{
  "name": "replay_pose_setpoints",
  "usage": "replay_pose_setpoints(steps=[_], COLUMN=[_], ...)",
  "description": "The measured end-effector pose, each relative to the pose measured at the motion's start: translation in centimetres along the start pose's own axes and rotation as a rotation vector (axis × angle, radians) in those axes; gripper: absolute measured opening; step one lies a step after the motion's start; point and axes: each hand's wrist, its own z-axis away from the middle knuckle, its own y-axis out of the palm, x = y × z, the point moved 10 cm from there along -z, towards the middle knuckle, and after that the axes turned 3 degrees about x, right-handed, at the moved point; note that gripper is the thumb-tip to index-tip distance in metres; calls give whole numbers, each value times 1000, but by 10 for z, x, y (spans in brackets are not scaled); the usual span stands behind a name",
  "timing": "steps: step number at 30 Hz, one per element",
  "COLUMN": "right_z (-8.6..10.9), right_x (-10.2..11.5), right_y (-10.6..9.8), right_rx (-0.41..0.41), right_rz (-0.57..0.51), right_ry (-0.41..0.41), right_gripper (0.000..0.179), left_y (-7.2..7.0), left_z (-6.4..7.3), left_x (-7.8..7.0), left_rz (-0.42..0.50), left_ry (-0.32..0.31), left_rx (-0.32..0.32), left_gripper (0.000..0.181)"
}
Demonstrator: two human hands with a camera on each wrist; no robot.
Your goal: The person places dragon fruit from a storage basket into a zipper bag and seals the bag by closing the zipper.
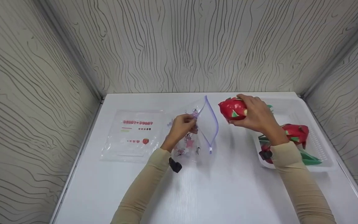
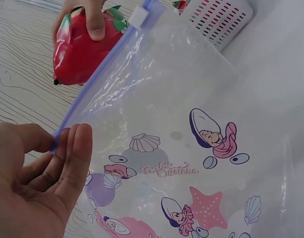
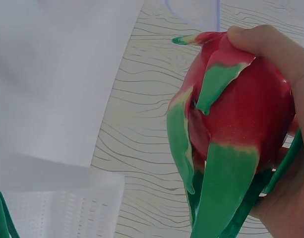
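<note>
My left hand [image 1: 183,127] pinches the purple-edged rim of a clear zip bag [image 2: 156,109], whose mouth gapes toward the right in the head view. Pink starfish, shells and cartoon oysters are printed on the bag, and a white slider sits at one end of its zip. In my right hand [image 1: 256,114] is a red dragon fruit [image 3: 236,109] with green leaf tips, gripped from the side and held up just right of the bag's mouth. The fruit and the bag are apart in the head view. Nothing shows inside the bag.
A white plastic basket [image 1: 317,146] stands on the right of the white table [image 1: 222,193]. It holds another dragon fruit [image 1: 298,132] and other red and green pieces, partly hidden by my right arm. A second clear zip bag [image 1: 112,137] with red print lies flat at left.
</note>
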Motion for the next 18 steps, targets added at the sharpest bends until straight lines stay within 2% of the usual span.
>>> replay_pose_setpoints(steps=[9,18], right_z=[-1,-2], right_x=[18,32], right_y=[-2,3], right_rx=[-35,-28], right_rz=[-11,1], right_ry=[-84,-106], right_gripper=[101,103], left_y=[4,4], left_z=[1,2], left_x=[-4,-3], left_rz=[-25,-49], left_ry=[19,11], left_rx=[17,12], left_gripper=[28,25])
